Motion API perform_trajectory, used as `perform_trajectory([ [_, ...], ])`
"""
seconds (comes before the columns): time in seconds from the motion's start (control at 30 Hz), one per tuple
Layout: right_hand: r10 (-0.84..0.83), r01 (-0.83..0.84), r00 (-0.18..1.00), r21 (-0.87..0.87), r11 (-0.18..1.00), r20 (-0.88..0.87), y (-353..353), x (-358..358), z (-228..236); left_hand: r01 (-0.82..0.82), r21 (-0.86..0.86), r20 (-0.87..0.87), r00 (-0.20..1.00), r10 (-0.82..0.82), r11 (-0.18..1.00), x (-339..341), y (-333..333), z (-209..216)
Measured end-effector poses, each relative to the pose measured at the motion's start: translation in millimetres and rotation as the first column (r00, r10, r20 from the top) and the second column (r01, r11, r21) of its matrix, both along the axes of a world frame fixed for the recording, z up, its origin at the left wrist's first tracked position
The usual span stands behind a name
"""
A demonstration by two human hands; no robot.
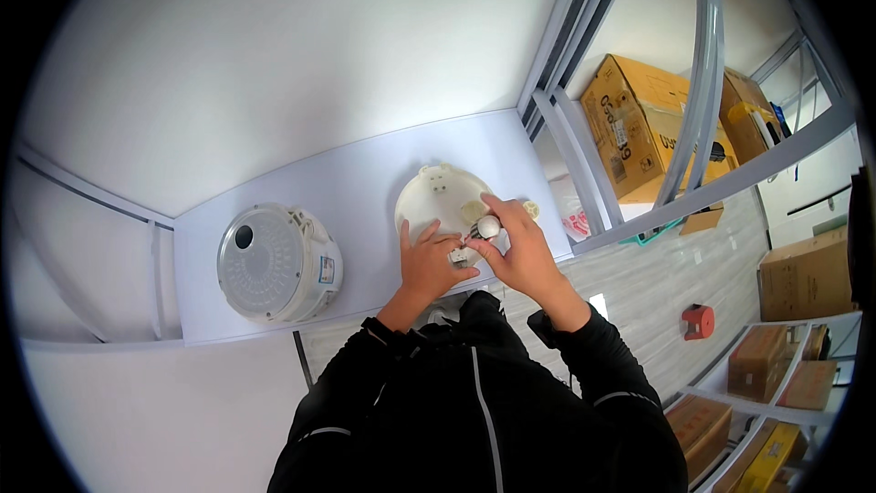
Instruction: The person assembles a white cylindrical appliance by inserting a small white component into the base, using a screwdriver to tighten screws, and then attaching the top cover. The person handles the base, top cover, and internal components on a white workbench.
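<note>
A shallow round white plastic shell (411, 204), like an appliance lid, lies with its hollow side up on the table. My left hand (427, 265) rests over its near left part, fingers spread and thumb apart from the index finger. Between that thumb and index finger shows a small white part (458, 256) inside the shell. My right hand (527, 256) pinches a small part with a round white cap (489, 226) and darker metal below it, over the shell's right side. Its thumb tip nearly meets my left index fingertip. Fine details there are too small to tell.
A round white appliance body (265, 260) with a grey vented face stands left on the pale table (365, 169). A small cream piece (530, 209) lies by the shell's right edge. Grey frame posts (570, 164) and cardboard boxes (639, 128) are at right; a red stool (698, 321) stands on the floor.
</note>
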State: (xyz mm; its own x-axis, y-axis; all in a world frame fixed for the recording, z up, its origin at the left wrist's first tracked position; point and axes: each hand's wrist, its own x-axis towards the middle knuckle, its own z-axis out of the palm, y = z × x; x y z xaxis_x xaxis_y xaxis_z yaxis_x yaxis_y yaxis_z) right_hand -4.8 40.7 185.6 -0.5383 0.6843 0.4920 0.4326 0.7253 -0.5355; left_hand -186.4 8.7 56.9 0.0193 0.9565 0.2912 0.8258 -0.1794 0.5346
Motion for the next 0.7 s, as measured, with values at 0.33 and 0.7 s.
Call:
perform_trajectory([
  [0.33,-0.071,0.071,0.975,0.004,0.997,0.211,1,-6,13,0.003,-0.062,-0.004,1.0,-0.004,0.998,-1,1,6],
  [0.7,-0.153,0.182,0.906,-0.036,0.983,0.394,2,-8,13,0.032,-0.082,0.028,0.999,-0.03,0.996,0,2,7],
])
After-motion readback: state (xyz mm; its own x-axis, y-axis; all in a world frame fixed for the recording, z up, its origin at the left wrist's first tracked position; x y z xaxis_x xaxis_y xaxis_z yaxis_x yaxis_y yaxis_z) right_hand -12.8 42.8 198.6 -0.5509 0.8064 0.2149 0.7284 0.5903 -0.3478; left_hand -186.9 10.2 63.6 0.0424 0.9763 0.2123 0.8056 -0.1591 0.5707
